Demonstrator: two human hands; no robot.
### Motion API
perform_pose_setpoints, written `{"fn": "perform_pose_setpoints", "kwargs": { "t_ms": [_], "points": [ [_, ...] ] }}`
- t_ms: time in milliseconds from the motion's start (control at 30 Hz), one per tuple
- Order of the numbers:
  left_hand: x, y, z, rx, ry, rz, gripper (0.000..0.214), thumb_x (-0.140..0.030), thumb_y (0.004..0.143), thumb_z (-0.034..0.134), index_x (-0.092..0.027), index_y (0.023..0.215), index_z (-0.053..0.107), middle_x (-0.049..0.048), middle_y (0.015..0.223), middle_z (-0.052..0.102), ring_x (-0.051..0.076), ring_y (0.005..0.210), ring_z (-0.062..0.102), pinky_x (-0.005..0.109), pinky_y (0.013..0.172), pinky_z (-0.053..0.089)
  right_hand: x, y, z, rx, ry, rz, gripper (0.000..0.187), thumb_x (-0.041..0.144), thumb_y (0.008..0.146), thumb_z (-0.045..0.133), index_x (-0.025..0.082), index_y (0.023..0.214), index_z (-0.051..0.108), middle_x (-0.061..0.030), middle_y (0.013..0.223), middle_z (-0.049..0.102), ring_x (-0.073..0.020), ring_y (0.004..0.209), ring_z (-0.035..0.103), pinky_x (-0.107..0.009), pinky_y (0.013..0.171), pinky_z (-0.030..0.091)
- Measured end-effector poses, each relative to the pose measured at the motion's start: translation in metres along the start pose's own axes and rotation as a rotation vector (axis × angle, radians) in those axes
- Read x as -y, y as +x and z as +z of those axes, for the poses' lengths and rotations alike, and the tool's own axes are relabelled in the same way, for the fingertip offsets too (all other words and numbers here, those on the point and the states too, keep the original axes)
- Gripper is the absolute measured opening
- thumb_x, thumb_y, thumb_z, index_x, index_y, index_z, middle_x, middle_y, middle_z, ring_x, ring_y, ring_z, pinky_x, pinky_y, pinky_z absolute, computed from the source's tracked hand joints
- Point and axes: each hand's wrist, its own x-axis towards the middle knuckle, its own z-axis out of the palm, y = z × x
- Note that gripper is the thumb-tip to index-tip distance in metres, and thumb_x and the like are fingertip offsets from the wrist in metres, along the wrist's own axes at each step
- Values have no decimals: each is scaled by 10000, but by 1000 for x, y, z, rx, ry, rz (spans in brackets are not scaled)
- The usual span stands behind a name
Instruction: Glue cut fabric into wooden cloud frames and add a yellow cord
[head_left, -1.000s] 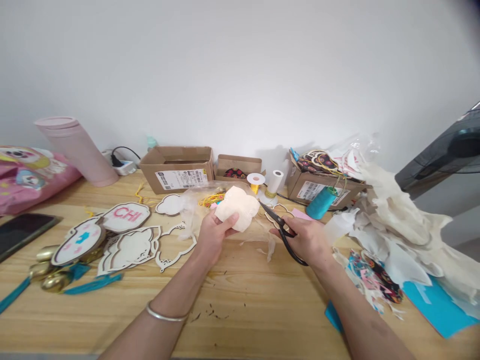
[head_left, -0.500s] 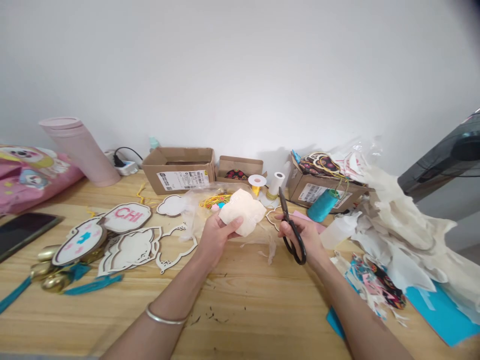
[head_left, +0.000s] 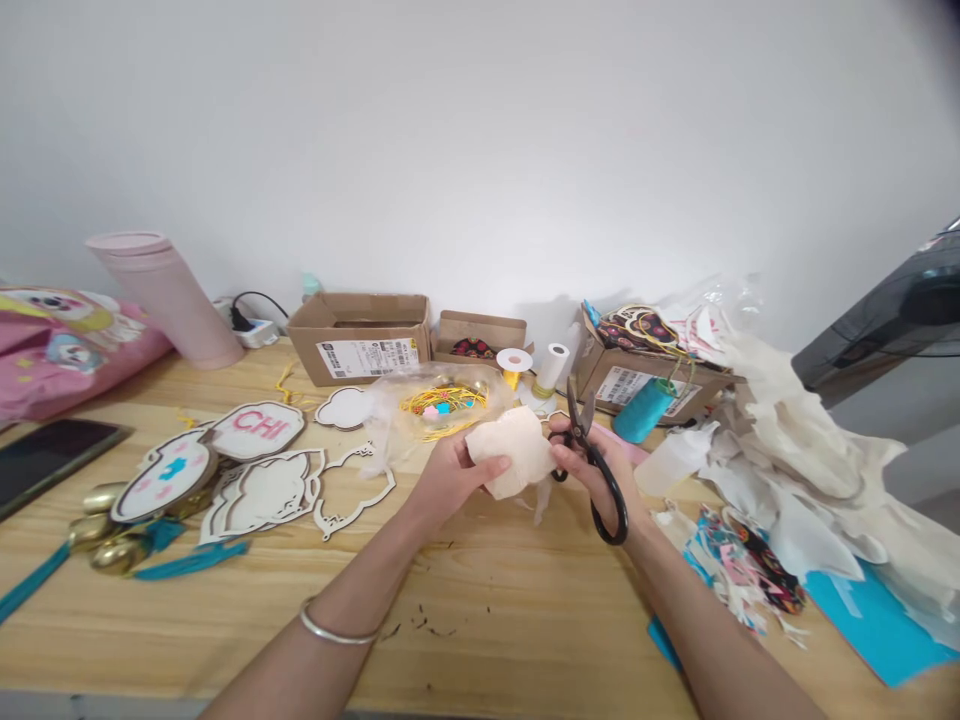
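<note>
Between thumb and fingers, my left hand (head_left: pixel 457 472) grips a cream, lobed piece of fabric (head_left: pixel 510 450) over the middle of the table. My right hand (head_left: pixel 604 465) holds black-handled scissors (head_left: pixel 581 430), their blades slightly parted and pointing up and away. The right fingertips are close to the fabric's right edge; whether they touch it I cannot tell. Under and behind the fabric lie thin cream scraps (head_left: pixel 538 497). Beyond my left hand is a clear plastic bag (head_left: pixel 390 415) with yellow cords (head_left: pixel 442 403) and small pink and blue pieces.
Wooden lobed frames (head_left: pixel 262 495), a plaque lettered CHI (head_left: pixel 259 430) and brass bells (head_left: pixel 120 550) lie left. Cardboard boxes (head_left: pixel 360 355) line the wall. A teal thread spool (head_left: pixel 643 410), squeeze bottle (head_left: pixel 675 460), fabric heap (head_left: pixel 810 450) and blue sheet (head_left: pixel 870 620) are right.
The fabric has moved right and slightly down with my left hand, closer to the right hand. The scissors have turned, and their blades now show parted.
</note>
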Motion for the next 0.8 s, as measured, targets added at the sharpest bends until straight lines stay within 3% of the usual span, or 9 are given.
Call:
{"fn": "perform_pose_setpoints", "kwargs": {
  "t_ms": [167, 300, 467, 633, 800],
  "points": [
    [3, -2, 4, 1, -153, 0, 351, -278, 612, 731, -136, 926, 662, 57, 853, 705, 184, 742, 639, 273, 656, 509, 3, -6, 8, 70, 25, 66, 269, 378, 655, 652, 186, 812, 550, 29, 613, 476, -102, 526, 424, -238, 488, 373],
    [6, -2, 9, -62, -398, -29, 308, -244, 641, 715, -122, 919, 661, 64, 835, 709, 170, 721, 653, 244, 650, 512, 6, -10, 17, 139, -48, 10, 188, 308, 657, 640, 181, 667, 502, 39, 584, 441, -92, 520, 416, -224, 499, 375],
    [9, -4, 22, -83, -663, -30, 305, -134, 680, 662, -140, 983, 628, 57, 917, 701, 159, 835, 651, 244, 758, 517, -4, -14, 25, 54, -95, -40, 154, 306, 708, 599, 184, 720, 505, 35, 608, 450, -96, 531, 435, -221, 502, 386],
    [1, -5, 25, -118, -570, -13, 377, -115, 643, 688, -141, 1011, 605, 59, 864, 704, 164, 779, 657, 239, 680, 531, -20, -6, 11, 40, -178, -95, 252, 379, 734, 593, 187, 888, 539, 23, 643, 487, -110, 546, 468, -233, 505, 398],
    [-1, -1, 15, -286, -412, 50, 465, -136, 538, 767, -153, 971, 598, 19, 831, 692, 141, 713, 641, 228, 611, 522, -17, 6, -15, -55, -645, -340, 336, 420, 715, 619, 188, 957, 599, -5, 673, 529, -131, 588, 463, -250, 545, 388]
  ]
}}
